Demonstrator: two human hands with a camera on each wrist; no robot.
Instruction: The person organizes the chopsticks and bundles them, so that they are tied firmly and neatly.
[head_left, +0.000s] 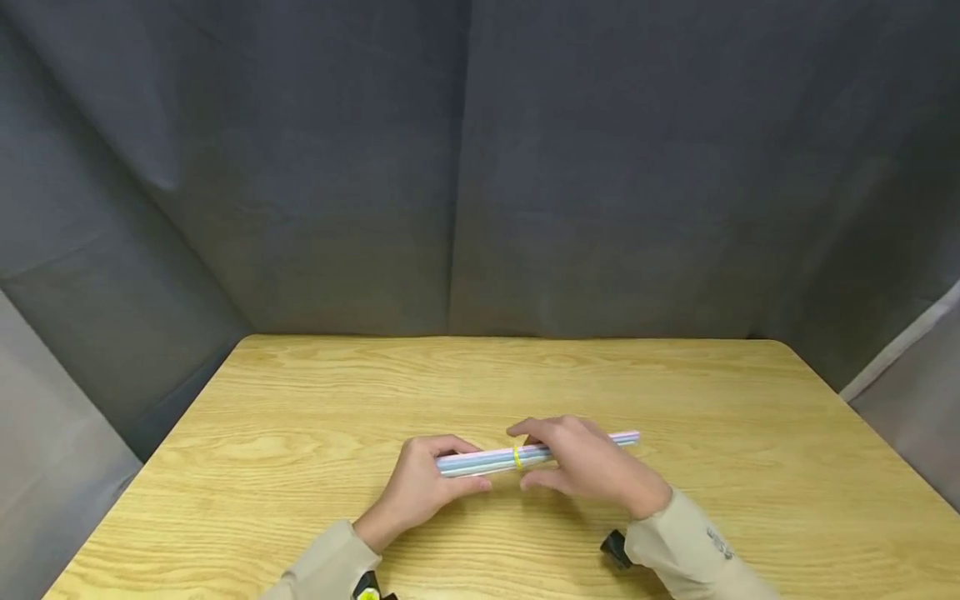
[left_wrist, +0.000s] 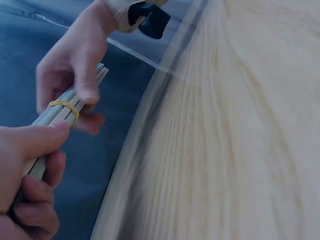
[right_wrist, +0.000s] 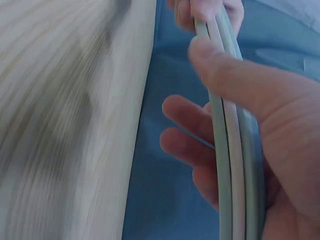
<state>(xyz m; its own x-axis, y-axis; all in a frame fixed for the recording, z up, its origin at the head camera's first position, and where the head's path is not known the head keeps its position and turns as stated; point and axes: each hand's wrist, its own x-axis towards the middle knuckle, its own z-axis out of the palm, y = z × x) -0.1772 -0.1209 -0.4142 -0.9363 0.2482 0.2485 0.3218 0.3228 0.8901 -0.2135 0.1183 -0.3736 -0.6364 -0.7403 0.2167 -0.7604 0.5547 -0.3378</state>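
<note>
A bundle of pastel pink, blue and pale green chopsticks is held level above the table. Around its middle runs a yellow rubber band. My left hand grips the left end, thumb along the near side and fingers round the far side. From above, my right hand holds the other half, whose tips stick out past it. The right wrist view has the right thumb across the chopsticks with loosely curled fingers behind them. In the left wrist view the rubber band sits between both hands.
Dark grey cloth hangs behind the table and down at its sides. A black wrist device is at the right cuff, and another is at the left cuff.
</note>
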